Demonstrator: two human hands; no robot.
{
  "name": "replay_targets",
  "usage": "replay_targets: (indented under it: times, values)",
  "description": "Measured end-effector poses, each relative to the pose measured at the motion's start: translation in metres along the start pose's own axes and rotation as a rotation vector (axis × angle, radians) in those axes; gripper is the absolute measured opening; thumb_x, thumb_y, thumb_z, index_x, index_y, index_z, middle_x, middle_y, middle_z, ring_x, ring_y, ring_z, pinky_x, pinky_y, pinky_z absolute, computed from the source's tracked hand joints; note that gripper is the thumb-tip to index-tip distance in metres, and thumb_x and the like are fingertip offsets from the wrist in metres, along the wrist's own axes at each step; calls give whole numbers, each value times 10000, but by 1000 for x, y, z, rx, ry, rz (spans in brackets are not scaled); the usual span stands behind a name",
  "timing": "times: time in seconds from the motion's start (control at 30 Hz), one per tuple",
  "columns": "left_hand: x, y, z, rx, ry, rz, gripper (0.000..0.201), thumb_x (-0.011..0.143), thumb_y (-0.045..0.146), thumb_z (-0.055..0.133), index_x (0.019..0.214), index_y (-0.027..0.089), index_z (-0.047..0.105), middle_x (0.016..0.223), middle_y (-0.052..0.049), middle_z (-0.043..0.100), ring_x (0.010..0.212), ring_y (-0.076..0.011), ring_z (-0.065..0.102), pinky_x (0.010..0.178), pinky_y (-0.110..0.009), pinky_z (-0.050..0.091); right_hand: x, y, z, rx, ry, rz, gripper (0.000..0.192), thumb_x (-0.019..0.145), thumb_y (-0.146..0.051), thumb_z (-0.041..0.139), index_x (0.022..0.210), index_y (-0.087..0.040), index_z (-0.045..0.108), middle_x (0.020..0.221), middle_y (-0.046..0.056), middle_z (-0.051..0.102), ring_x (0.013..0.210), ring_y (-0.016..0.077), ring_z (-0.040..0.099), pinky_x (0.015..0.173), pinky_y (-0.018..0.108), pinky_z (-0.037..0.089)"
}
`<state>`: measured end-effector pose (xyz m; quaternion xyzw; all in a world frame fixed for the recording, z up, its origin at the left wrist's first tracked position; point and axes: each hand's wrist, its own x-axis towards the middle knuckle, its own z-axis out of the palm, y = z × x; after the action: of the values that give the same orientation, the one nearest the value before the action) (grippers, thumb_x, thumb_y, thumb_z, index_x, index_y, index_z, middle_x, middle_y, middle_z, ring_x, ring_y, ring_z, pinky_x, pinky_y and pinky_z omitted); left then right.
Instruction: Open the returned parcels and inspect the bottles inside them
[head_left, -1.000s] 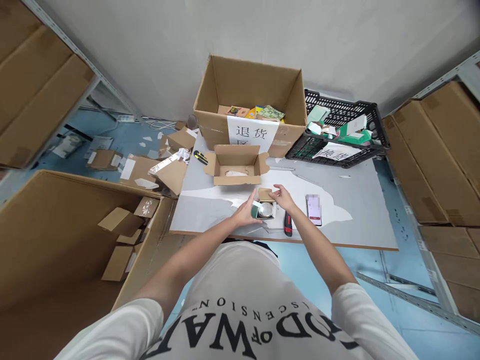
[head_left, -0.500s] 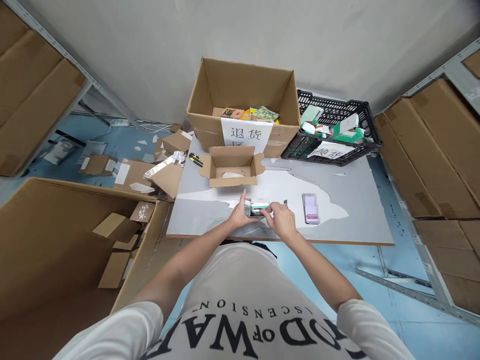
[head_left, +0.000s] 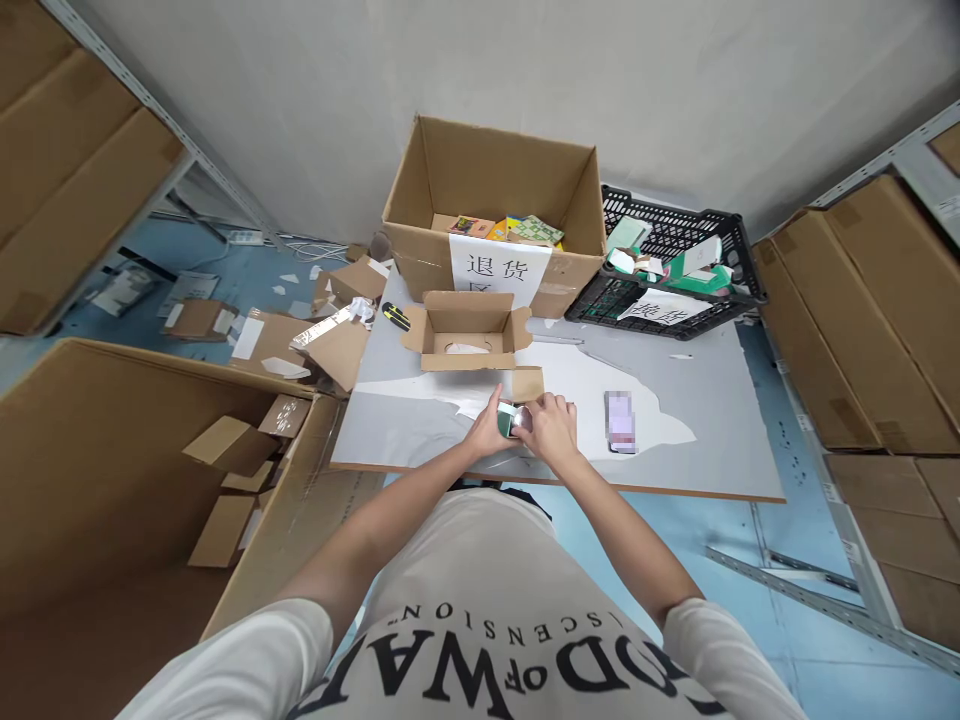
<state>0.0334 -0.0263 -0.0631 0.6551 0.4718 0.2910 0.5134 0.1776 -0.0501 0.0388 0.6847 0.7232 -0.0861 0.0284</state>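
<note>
Compared with half a second earlier, we see the right hand (head_left: 553,428) shifted up and leftward, now covering most of the small green-and-white box (head_left: 511,419), and a brown cardboard flap (head_left: 528,383) exposed again just behind the hands. On the grey bench (head_left: 720,420), the box sits between both hands, near the front edge: the left hand (head_left: 487,430) clasps its left side, the right hand closes over its top and right side. We cannot make out the box's contents. The phone (head_left: 620,421) screen at the right is blurred.
</note>
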Motion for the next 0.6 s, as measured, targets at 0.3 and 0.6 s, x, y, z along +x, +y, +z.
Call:
replay_targets:
  times: [0.3,0.6]
  values:
    - [7,-7,5,114,-111,34,789,537,239,785,1247,168,450,1147,-95,576,1050,-267,561,917,-381,448,11,-12,-6,-75,-202,72,425,792,-485,630,1097,-203,537,955,120,686,963,278,579,808,382,325]
    - [5,-1,10,125,-31,16,663,614,248,724,1210,162,446,1125,-108,579,1027,-272,570,871,-384,469,14,-8,-15,-19,-138,-12,407,725,-301,628,1103,-202,513,967,108,683,885,280,606,663,311,381]
